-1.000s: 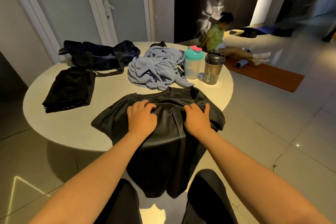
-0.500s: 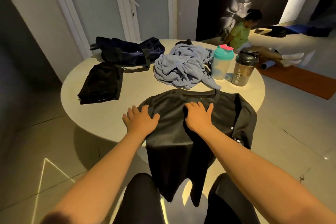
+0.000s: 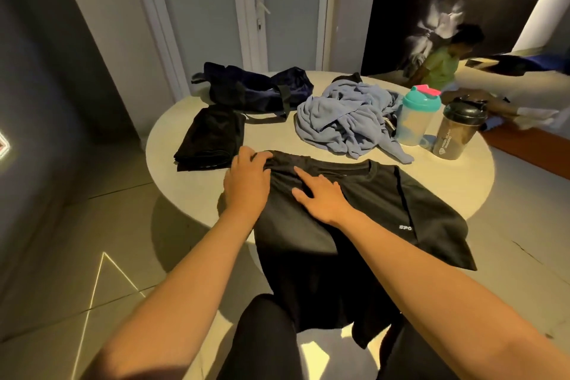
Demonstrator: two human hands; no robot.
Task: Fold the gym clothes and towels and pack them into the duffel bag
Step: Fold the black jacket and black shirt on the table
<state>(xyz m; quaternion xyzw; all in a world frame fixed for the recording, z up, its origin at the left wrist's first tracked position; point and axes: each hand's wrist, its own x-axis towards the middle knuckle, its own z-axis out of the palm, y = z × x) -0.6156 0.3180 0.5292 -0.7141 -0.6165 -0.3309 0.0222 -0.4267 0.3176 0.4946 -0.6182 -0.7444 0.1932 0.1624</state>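
Observation:
A black T-shirt (image 3: 385, 207) lies on the round beige table (image 3: 308, 139), its lower half hanging over the near edge. My left hand (image 3: 246, 182) grips the shirt's left shoulder and sleeve, fingers curled into the cloth. My right hand (image 3: 320, 197) lies flat on the shirt just left of the collar, fingers straight. A folded black garment (image 3: 209, 140) rests at the table's left. Behind it sits the dark navy duffel bag (image 3: 253, 89). A crumpled light-blue towel (image 3: 345, 120) is heaped at the back centre.
Two shaker bottles stand at the right: one with a teal lid (image 3: 416, 117), one dark (image 3: 456, 129). A person (image 3: 444, 62) sits on the floor beyond the table by an orange mat (image 3: 530, 145). White doors (image 3: 277, 9) stand behind. My legs are below the table edge.
My left hand has moved up and left to grasp the shirt's left shoulder. My right hand has slid left and flattened. The view has swung left.

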